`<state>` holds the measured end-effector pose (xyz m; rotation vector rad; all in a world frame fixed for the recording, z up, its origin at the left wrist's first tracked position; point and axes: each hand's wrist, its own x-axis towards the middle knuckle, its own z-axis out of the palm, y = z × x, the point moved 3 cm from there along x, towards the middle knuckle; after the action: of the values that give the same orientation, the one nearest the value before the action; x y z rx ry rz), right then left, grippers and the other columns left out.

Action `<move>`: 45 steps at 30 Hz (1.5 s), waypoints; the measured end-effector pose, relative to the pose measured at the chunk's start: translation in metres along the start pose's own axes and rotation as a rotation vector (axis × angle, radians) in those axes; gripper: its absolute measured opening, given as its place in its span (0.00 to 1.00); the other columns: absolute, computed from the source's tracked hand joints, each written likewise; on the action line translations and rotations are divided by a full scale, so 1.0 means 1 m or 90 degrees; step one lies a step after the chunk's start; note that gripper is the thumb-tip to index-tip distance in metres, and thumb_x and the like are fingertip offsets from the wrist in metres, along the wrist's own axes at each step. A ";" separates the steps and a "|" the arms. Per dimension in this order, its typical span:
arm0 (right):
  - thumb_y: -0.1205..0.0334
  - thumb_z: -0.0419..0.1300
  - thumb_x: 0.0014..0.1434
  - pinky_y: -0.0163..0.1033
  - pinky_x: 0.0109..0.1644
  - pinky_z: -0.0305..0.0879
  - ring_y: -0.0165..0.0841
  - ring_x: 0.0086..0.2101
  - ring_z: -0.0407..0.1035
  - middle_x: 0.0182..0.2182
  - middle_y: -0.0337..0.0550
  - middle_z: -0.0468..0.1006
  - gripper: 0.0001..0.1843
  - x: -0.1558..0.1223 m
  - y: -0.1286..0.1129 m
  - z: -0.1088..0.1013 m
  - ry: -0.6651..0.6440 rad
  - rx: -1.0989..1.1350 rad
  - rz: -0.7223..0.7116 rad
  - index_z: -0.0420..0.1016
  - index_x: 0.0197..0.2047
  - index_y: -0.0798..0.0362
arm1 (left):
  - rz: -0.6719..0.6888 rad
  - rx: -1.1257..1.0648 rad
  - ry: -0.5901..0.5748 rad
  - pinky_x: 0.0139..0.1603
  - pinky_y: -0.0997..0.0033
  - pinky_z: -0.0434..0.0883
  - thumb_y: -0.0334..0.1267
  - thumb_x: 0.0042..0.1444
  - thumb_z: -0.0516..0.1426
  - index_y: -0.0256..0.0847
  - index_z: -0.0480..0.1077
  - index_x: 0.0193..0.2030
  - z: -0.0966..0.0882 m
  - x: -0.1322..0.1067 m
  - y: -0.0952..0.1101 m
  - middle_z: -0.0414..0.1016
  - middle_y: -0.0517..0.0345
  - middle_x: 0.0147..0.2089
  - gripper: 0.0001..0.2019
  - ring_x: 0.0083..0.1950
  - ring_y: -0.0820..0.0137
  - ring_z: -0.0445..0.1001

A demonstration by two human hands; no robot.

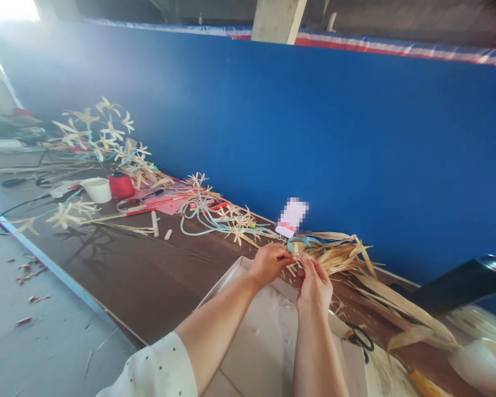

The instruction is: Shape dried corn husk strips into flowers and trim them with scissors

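Note:
Above a shallow pale box point(256, 331), my two hands meet at a small husk flower point(296, 255) with pale, narrow petals. My left hand point(270, 264) pinches it from the left, fingertips bent inward. From the right, my right hand point(315, 284) grips the same piece between thumb and fingers. Exactly where the fingertips touch it is partly hidden. Just beyond my hands lies a bundle of dried husks point(339, 253), with a pale blue strip point(303, 241) among its near leaves.
Black-handled scissors point(360, 337) lie right of the box. Leftward on the brown table point(169, 275) are pale blue cords point(198, 220), a white cup point(97, 190), a red spool point(121, 185) and finished husk flowers point(111, 129). A blue partition point(355, 138) stands behind.

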<state>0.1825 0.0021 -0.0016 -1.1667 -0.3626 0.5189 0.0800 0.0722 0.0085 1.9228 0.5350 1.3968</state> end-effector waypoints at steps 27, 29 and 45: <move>0.47 0.62 0.45 0.28 0.17 0.51 0.22 0.18 0.57 0.34 0.42 0.76 0.22 0.002 0.000 -0.004 0.011 -0.027 0.028 0.75 0.40 0.53 | -0.038 0.020 0.038 0.39 0.75 0.68 0.33 0.49 0.60 0.38 0.75 0.29 -0.002 0.001 -0.005 0.74 0.56 0.32 0.03 0.36 0.72 0.72; 0.51 0.65 0.42 0.29 0.17 0.52 0.22 0.18 0.57 0.30 0.40 0.76 0.22 0.003 0.003 -0.004 0.017 -0.044 0.040 0.75 0.39 0.53 | -0.042 0.017 0.047 0.41 0.75 0.68 0.33 0.49 0.59 0.37 0.75 0.30 -0.003 0.001 -0.005 0.75 0.56 0.33 0.03 0.37 0.72 0.72; 0.49 0.62 0.44 0.34 0.25 0.60 0.31 0.22 0.66 0.25 0.40 0.77 0.22 0.002 0.009 0.005 -0.170 -0.307 -0.073 0.77 0.39 0.54 | -0.063 0.005 0.007 0.39 0.76 0.68 0.39 0.53 0.57 0.39 0.76 0.33 -0.005 0.001 0.002 0.75 0.56 0.34 0.08 0.37 0.73 0.72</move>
<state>0.1797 0.0100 -0.0082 -1.5325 -0.8119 0.5015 0.0755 0.0731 0.0120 1.8705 0.6331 1.3440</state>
